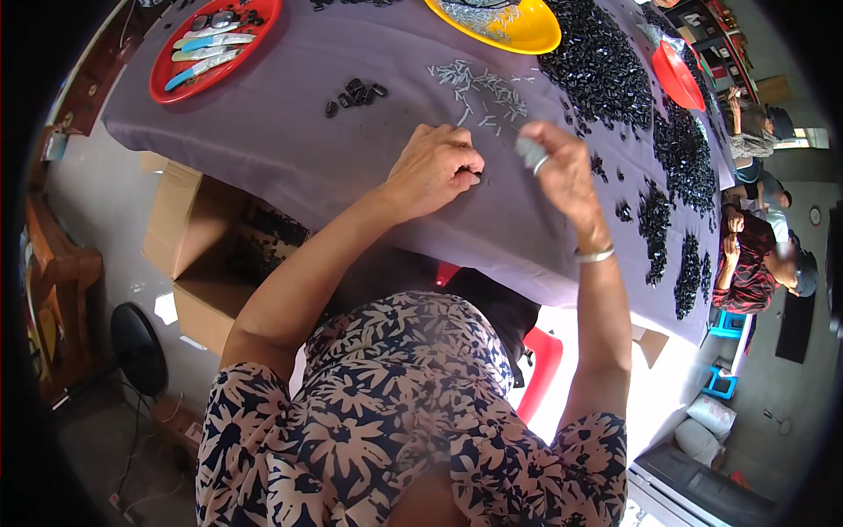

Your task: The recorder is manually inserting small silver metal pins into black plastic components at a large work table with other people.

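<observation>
My left hand [436, 169] rests on the cloth with its fingers pinched, and a small black piece [478, 176] shows between thumb and forefinger. To its right, my right hand [566, 180] is raised over the table with curled fingers, blurred by motion. A pale grey patch [529, 153] shows at its fingertips; whether this is a wrapping or a held thing I cannot make out. Small silver pins [481, 85] lie scattered just beyond both hands. A little group of black oblong pieces [356, 93] sits beyond my left hand.
Purple-grey cloth [290, 123] covers the table. A red tray [158, 75] holds knife-like tools, a yellow bowl [549, 39] more pins. Heaps of black pieces [606, 75] spread right, near a red bowl [676, 79]. A cardboard box [176, 220] stands below. Other people [755, 255] sit far right.
</observation>
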A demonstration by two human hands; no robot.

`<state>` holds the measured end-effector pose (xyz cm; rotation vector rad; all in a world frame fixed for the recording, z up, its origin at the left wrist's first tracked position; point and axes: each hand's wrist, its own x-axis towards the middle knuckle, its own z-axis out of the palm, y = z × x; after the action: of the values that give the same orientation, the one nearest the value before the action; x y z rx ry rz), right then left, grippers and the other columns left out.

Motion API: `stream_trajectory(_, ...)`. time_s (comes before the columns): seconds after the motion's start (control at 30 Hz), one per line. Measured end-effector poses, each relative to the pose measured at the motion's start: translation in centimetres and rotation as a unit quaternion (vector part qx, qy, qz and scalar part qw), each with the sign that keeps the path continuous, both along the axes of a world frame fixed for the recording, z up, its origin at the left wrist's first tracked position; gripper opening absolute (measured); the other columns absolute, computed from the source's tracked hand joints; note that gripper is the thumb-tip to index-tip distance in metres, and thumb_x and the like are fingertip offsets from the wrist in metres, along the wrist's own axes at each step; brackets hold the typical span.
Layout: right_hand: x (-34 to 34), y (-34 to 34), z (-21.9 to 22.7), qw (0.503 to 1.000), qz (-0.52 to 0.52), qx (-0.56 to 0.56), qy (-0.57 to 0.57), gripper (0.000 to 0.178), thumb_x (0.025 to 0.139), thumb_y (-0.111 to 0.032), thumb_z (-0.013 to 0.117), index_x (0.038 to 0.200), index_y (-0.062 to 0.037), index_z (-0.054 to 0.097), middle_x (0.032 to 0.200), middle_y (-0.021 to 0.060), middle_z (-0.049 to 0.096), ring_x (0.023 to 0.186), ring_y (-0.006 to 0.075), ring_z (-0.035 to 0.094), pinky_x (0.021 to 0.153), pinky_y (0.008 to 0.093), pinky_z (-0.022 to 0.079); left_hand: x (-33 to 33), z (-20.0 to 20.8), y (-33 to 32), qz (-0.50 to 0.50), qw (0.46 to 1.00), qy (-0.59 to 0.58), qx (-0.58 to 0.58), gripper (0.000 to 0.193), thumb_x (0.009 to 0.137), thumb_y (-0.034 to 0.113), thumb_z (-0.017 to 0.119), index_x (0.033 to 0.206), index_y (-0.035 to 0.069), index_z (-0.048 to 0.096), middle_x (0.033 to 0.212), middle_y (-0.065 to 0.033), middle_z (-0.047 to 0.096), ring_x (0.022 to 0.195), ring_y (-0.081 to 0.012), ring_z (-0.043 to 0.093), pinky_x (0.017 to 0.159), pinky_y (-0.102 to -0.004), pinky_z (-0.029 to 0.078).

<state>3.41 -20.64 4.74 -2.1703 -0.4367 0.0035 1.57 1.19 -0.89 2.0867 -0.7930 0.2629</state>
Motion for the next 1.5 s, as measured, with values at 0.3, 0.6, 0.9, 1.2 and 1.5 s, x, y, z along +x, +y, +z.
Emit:
stream_trajectory(0.3, -3.9, 2.9, -3.1, 0.995, -0.003, 0.095, -0.018, 0.008, 0.089, 0.004, 0.061, 0.094, -0.0015, 0.063, 0.087, -0.0013, 0.061, 0.079, 0.0073, 0.056, 0.072, 0.0221, 0.046, 0.1, -0.1, -0.5, 0.006, 1.000, -0.021, 0.009, 0.009, 0.075, 0.014, 0.073, 0.078, 0.010, 0.065, 0.082, -0.0020, 0.055, 0.087, -0.0217, 0.055, 0.083, -0.0387, 0.038)
stream_trajectory(0.6, -3.8, 2.9, -2.5, 0.999, 0.001, 0.045, -0.031, 0.011, 0.087, 0.006, 0.062, 0.095, -0.0016, 0.062, 0.086, 0.0019, 0.062, 0.079, 0.0093, 0.057, 0.074, 0.0231, 0.047, 0.0, 0.0, -0.5, 0.009, 1.000, -0.010, 0.015, 0.008, 0.075, 0.014, 0.072, 0.077, 0.010, 0.065, 0.082, -0.0020, 0.055, 0.087, -0.0214, 0.055, 0.082, -0.0382, 0.038)
stream_trajectory(0.9, -3.8, 3.3, -1.5, 0.998, 0.019, -0.001, -0.060, 0.016, 0.083, 0.007, 0.062, 0.095, -0.0024, 0.062, 0.085, 0.0058, 0.062, 0.078, 0.0160, 0.062, 0.071, 0.0280, 0.049, 0.2, 0.0, -0.5, 0.007, 1.000, -0.017, 0.019, 0.007, 0.074, 0.012, 0.071, 0.076, 0.009, 0.065, 0.081, -0.0024, 0.055, 0.086, -0.0216, 0.055, 0.082, -0.0379, 0.038)
stream_trajectory(1.2, -3.4, 3.2, -0.6, 0.987, 0.061, -0.075, -0.128, 0.019, 0.079, 0.010, 0.061, 0.094, -0.0013, 0.060, 0.085, 0.0107, 0.060, 0.077, 0.0296, 0.060, 0.070, 0.0350, 0.049, 0.0, 0.2, -0.5, 0.007, 1.000, -0.012, 0.019, 0.007, 0.074, 0.012, 0.071, 0.077, 0.009, 0.066, 0.082, -0.0025, 0.056, 0.086, -0.0216, 0.055, 0.082, -0.0377, 0.040)
stream_trajectory(1.5, -3.8, 2.4, -1.0, 0.998, 0.020, 0.024, -0.055, 0.018, 0.080, 0.008, 0.062, 0.095, -0.0014, 0.061, 0.085, 0.0080, 0.062, 0.075, 0.0191, 0.060, 0.069, 0.0294, 0.048, 0.0, 0.3, -0.7, 0.005, 1.000, -0.018, 0.002, 0.008, 0.074, 0.013, 0.071, 0.078, 0.009, 0.066, 0.081, -0.0029, 0.056, 0.086, -0.0221, 0.056, 0.082, -0.0380, 0.040)
